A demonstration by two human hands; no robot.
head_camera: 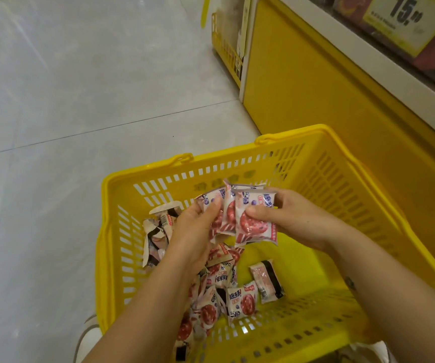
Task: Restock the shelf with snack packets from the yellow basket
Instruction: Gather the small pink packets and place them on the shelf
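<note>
A yellow plastic basket (329,184) stands on the floor below me, with several pink and white snack packets (240,302) lying loose on its bottom. Over the basket, my right hand (297,218) grips a small bunch of packets (255,224), thumb on the front one. My left hand (198,231) pinches the left packet of that bunch (212,200) between thumb and fingers. The shelf (368,48) rises at the upper right, a yellow price tag (405,19) on its edge.
The shelf's yellow base panel (316,87) runs just right of the basket. A second yellow basket (227,48) stands farther up the aisle by the shelf end. Grey tiled floor (80,100) spreads to the left. My shoe (90,339) shows at the basket's near left corner.
</note>
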